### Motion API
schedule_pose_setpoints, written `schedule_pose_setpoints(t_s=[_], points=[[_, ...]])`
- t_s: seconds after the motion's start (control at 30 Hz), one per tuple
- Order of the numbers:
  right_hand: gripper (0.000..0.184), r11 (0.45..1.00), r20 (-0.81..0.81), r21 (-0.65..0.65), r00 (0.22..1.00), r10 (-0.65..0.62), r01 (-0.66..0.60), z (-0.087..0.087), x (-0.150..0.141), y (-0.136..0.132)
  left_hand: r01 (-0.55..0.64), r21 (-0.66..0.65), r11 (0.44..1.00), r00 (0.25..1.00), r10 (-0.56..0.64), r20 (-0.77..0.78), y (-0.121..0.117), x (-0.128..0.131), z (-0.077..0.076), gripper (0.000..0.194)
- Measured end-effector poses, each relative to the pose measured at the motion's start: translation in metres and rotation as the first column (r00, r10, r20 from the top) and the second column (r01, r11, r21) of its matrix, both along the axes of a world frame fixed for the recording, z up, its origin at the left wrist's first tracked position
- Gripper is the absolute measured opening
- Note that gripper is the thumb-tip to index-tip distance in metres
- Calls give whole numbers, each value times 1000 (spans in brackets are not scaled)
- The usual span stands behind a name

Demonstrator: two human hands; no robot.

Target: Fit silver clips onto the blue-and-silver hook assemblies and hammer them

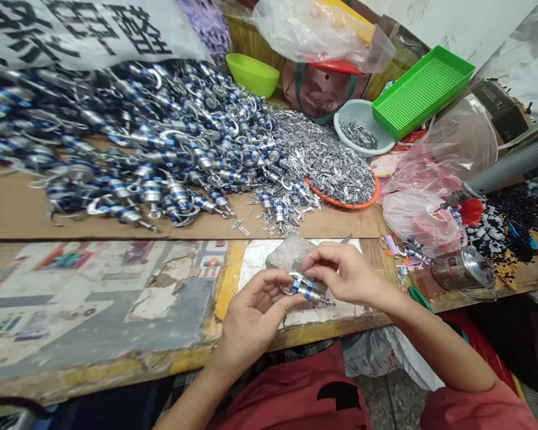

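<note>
Over the front of the bench, my left hand (253, 310) grips a silver-and-blue metal piece with a curved hook (309, 291) between thumb and fingers. The piece lies nearly level, its thin tip pointing right. My right hand (347, 276) is closed in a pinch just above it, thumb against fingers; what the fingertips hold, if anything, is hidden. Behind the hands a grey stone block (287, 251) rests on a white sheet (253, 254). A large heap of similar hooked metal pieces (161, 137) spreads across the cardboard at the back left.
Small silver perforated plates (332, 161) fill an orange-rimmed tray (367, 200). Beyond are a pale bowl of metal pins (363, 113), a green perforated basket (424, 89) and a lime bowl (253, 74). A grey electric screwdriver (506, 164) and a metal can (461, 269) stand right.
</note>
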State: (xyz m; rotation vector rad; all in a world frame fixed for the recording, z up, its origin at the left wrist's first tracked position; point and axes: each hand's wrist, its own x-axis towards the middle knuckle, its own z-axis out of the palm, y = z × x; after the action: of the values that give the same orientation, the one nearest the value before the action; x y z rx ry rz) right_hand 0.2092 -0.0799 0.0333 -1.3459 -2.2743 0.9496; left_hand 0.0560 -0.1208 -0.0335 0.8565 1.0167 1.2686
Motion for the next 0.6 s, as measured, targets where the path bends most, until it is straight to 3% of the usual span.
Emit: schedule_pose_setpoints(t_s=[0.1,0.2,0.47,0.6], points=[[14,990,-12,-102,996,92,-93,3,4,7,-8,-8,1000,1000,8,-16,1,0,0,23],[16,988,48,-6,987,153,-153,4,2,6,1,-19,1000,1000,-1,-20,1,-2,-2,25],[19,984,175,168,984,26,-56,-1,-5,-13,17,-78,997,1000,-18,-8,3,-3,2,29],[17,983,98,186,995,-8,-11,-1,-3,-16,12,-111,994,1000,-12,4,4,-2,6,31]])
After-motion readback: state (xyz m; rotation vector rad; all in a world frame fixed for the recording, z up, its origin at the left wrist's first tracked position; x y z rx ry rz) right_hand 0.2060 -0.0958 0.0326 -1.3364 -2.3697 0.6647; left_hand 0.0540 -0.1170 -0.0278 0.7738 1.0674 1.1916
